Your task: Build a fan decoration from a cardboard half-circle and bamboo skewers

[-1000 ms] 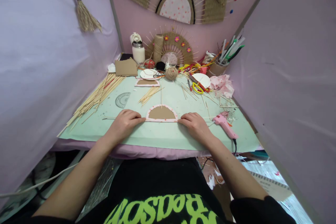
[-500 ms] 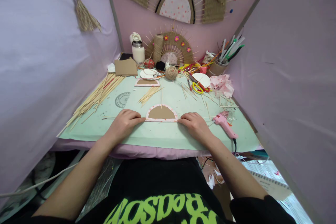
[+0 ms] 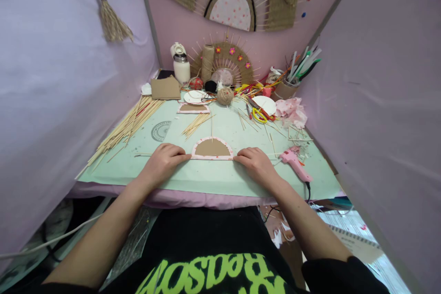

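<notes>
A brown cardboard half-disc (image 3: pixel 212 148) with a pale, pink-dotted fabric rim lies flat, its straight edge toward me. From its top an upright thin bamboo stick (image 3: pixel 212 125) points away. At the left corner my left hand (image 3: pixel 164 160) is closed, with a thin stick (image 3: pixel 142 154) running out beyond its far side. My right hand (image 3: pixel 257 164) is closed at the right corner, where another stick (image 3: pixel 273 154) comes out past the fingers. Both sets of fingertips press low at the corners and hide the stick ends there.
A pink glue gun (image 3: pixel 295 165) lies right of my right hand. Long bamboo sticks (image 3: pixel 119 131) cover the left side, near a protractor (image 3: pixel 160 131). Farther back are yellow-handled scissors (image 3: pixel 259 115), a twine ball (image 3: pixel 225 95), a second half-disc (image 3: pixel 193 108) and a white bottle (image 3: pixel 181 68).
</notes>
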`<state>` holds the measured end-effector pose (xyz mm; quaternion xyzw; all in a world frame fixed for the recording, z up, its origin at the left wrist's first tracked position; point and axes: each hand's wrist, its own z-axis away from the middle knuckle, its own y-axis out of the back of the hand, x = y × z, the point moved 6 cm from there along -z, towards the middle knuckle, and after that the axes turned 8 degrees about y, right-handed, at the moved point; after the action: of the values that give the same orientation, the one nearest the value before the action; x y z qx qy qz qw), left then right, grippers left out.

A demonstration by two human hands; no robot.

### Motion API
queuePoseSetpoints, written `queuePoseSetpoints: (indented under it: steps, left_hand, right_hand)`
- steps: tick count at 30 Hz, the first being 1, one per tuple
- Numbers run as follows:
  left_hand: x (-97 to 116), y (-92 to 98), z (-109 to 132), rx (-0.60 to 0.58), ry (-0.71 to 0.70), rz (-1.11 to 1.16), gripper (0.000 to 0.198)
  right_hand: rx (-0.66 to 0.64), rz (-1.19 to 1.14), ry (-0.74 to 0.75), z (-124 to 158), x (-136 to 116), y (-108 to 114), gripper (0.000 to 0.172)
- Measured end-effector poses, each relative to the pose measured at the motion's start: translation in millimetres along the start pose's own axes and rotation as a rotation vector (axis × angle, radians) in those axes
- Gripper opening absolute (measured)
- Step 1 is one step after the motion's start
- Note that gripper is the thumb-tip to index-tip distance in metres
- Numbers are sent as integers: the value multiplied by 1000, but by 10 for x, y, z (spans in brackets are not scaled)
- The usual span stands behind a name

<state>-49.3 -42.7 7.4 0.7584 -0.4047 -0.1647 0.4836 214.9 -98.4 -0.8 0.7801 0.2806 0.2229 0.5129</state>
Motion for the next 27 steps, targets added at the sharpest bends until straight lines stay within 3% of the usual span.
queuePoseSetpoints:
  steps: [27]
  left_hand:
    - [0, -5, 2, -14, 14, 6, 32]
  right_hand:
    - [-4, -6, -11, -4, 4, -7, 25]
